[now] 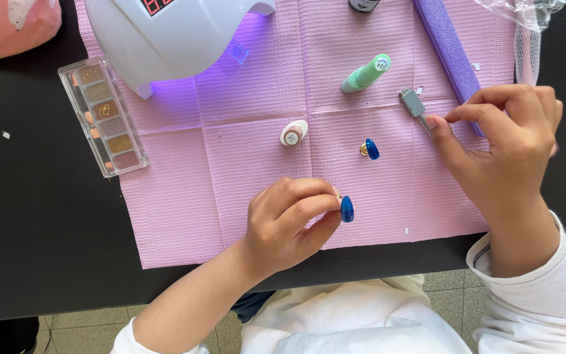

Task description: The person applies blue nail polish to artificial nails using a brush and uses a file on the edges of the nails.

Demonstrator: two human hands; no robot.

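A blue false nail [346, 209] is pinched between thumb and forefinger of the left hand [287, 223], held above the pink mat [217, 196] near its front edge. A thin grey tool [416, 106] is gripped at its lower end by the closed fingertips of the right hand [506, 151]. A second blue nail [371, 149] is seen lying on the mat between the hands. A green bottle [366, 74], a small pink bottle [294, 133], a purple file [450, 46], a white lamp [171, 36] and a glitter palette [103, 117] are noted beyond.
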